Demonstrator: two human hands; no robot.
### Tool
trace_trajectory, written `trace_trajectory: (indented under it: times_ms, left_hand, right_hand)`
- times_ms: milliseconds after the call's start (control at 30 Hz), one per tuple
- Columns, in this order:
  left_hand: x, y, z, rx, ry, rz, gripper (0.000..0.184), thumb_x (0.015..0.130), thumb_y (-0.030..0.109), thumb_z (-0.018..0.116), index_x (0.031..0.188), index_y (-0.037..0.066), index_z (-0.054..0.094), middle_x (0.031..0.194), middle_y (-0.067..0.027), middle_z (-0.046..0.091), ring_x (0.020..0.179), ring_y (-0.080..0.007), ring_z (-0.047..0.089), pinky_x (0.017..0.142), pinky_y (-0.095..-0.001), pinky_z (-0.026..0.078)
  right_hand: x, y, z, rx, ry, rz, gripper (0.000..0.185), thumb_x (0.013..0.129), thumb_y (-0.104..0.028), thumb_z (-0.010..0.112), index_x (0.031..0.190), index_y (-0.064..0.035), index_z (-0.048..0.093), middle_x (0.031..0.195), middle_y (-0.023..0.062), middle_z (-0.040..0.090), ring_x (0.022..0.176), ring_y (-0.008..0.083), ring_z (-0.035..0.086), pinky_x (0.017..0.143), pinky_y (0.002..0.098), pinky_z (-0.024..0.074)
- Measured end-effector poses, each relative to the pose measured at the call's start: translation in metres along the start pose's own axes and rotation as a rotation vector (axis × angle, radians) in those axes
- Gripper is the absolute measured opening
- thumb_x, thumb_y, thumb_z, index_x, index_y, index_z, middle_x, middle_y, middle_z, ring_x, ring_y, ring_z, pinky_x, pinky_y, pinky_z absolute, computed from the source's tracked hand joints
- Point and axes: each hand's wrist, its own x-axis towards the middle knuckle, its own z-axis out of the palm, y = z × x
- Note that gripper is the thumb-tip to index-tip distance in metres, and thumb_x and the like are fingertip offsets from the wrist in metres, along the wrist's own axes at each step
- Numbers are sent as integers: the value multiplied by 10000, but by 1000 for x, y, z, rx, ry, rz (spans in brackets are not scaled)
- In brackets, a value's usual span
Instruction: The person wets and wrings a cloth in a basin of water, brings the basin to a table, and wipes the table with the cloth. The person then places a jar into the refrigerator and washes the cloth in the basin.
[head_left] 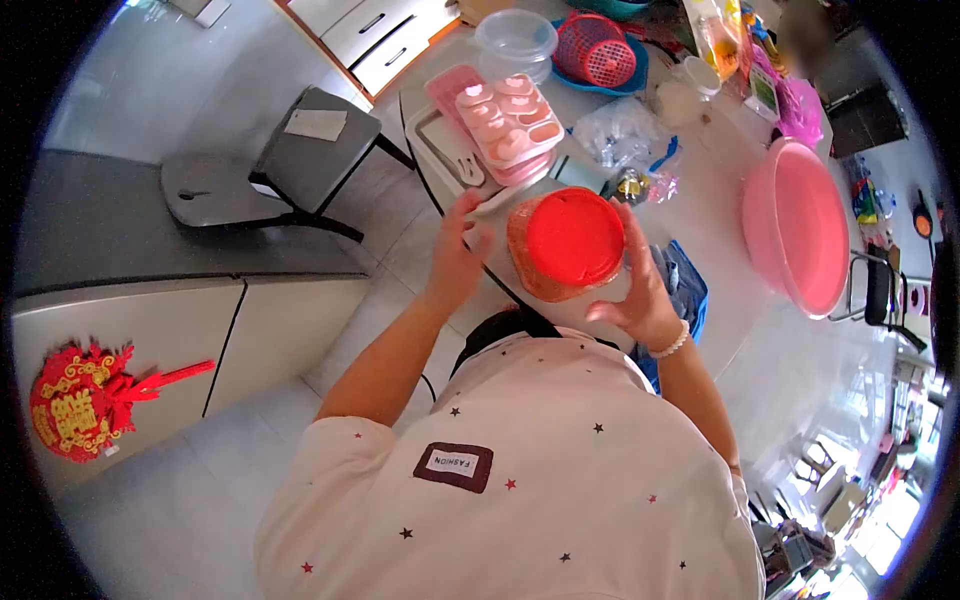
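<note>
A clear jar (528,268) with reddish contents and a red lid (575,237) stands near the table's edge, in front of my body. My left hand (460,255) is to the left of the jar, apart from it, fingers spread and holding nothing. On the jar's right side is my right hand (645,290), its thumb and fingers apart; whether the fingertips touch the lid cannot be made out. Pink molds (508,120) lie on a white tray (432,135) beyond the jar.
A pink basin (795,228) stands at the right of the table. Clear plastic bags (620,135), a clear round container (515,45) and a red basket (597,50) are at the back. A grey chair (315,150) is at the left.
</note>
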Motion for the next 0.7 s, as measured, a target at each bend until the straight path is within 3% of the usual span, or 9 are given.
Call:
trace_trajectory:
  times_ms: [33, 67, 133, 233, 267, 367, 467, 600, 700]
  left_hand:
    - [11, -27, -7, 17, 141, -181, 640, 767, 293, 679, 1270, 5, 407, 1185, -157, 514, 1078, -252, 516, 888, -370, 417]
    - [24, -46, -13, 30, 281, -363, 476, 810, 231, 621, 1201, -5, 486, 1094, -143, 580, 984, -231, 573, 824, -350, 451]
    - [44, -49, -25, 210, 363, -343, 422, 817, 225, 600, 1154, -14, 516, 1006, -138, 603, 910, -234, 591, 795, -336, 458]
    - [78, -37, -31, 305, 379, -179, 380, 832, 232, 561, 1108, -28, 541, 926, -136, 607, 825, -231, 592, 749, -321, 464]
    - [89, -31, -30, 307, 369, -104, 374, 837, 237, 548, 1097, -33, 546, 909, -137, 604, 801, -229, 588, 732, -317, 465]
    - [124, -17, -20, -343, 185, -425, 320, 873, 254, 534, 1004, -36, 564, 902, -94, 603, 748, -207, 582, 690, -309, 466]
    - [156, -48, -12, -659, 80, -574, 296, 871, 258, 530, 924, -27, 588, 857, -91, 615, 690, -199, 578, 621, -309, 456]
    - [169, -26, -4, -430, 232, -700, 274, 858, 244, 557, 891, -20, 622, 834, -92, 628, 694, -206, 584, 583, -343, 446]
    - [177, -33, -2, -187, 255, -689, 270, 844, 220, 582, 908, -37, 632, 863, -107, 638, 712, -211, 595, 574, -360, 448]
  right_hand:
    - [5, 2, -2, 106, 2, -40, 1056, 619, -231, 817, 1423, -26, 165, 1453, 167, 245, 1338, 284, 268, 1087, 387, 220]
    - [10, 11, -4, 259, 48, -60, 853, 781, -321, 691, 1413, -11, 209, 1446, 157, 266, 1323, 266, 290, 1082, 389, 203]
    - [30, 10, -19, 280, 84, 184, 712, 885, -418, 527, 1402, -10, 255, 1427, 156, 302, 1303, 270, 316, 1058, 379, 247]
    - [76, 34, -25, 447, 146, 388, 664, 903, -472, 463, 1378, -30, 322, 1381, 138, 375, 1274, 259, 352, 1025, 387, 284]
    - [92, 45, -26, 534, 128, 446, 638, 908, -454, 462, 1375, -40, 327, 1365, 131, 393, 1258, 250, 370, 1006, 385, 310]
    - [137, 90, -22, 712, 68, 595, 573, 915, -412, 473, 1355, -64, 355, 1308, 105, 448, 1204, 226, 424, 955, 377, 373]
    - [169, 93, -6, 618, 29, 718, 512, 901, -392, 515, 1293, -73, 436, 1201, 59, 516, 1081, 189, 499, 865, 349, 434]
    - [185, 80, 12, 279, -155, 743, 484, 892, -396, 531, 1252, -75, 486, 1113, 31, 553, 997, 134, 511, 760, 296, 471]
    - [185, 102, 13, 215, -158, 668, 438, 900, -369, 526, 1226, -76, 518, 1071, 20, 574, 965, 131, 528, 757, 273, 467]
